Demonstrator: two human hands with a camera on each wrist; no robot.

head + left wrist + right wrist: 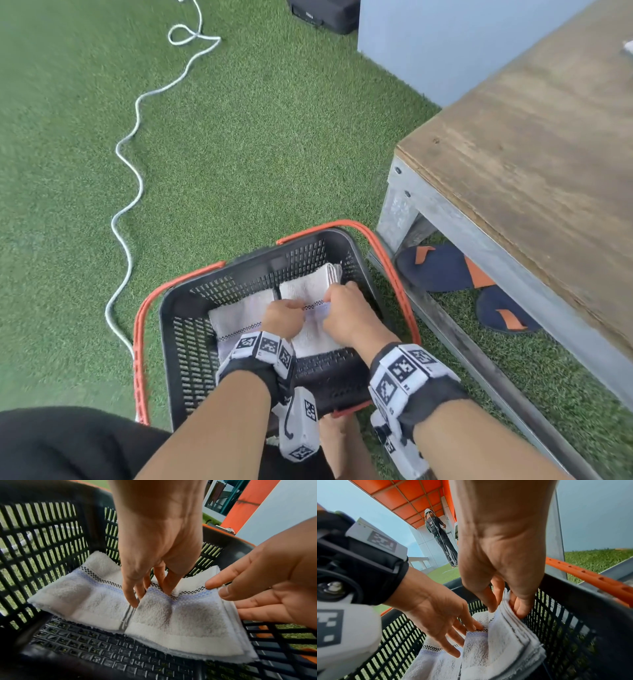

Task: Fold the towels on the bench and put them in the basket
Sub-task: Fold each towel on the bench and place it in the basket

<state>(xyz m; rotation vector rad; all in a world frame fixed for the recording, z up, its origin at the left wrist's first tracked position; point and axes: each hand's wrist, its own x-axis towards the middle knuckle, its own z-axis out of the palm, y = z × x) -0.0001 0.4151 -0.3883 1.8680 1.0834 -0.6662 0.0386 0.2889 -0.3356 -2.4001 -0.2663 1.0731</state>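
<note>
Towels (180, 622), two, folded, soft and limp, in basket (185, 342); left hand (279, 317) flat-fingered, right hand (342, 313) pinching stacked edges, best hold.

1. The lower half of the right-hand towel (310, 291) is covered by both hands in the head view; its near edge is hidden by them.
2. The fingertips of the right hand (500, 555) are buried among the towel's layers at 5 o'clock in the right wrist view, so their grip cannot be judged.
3. The bench (534, 144) is cut off by the frame edge at 3 o'clock.
4. The sandals (455, 270) are partly hidden under the bench.
5. The black case (323, 13) at 12 o'clock is cropped; its markings are too small to be read.
6. The cable (135, 144) is cut off at the top edge.
</note>
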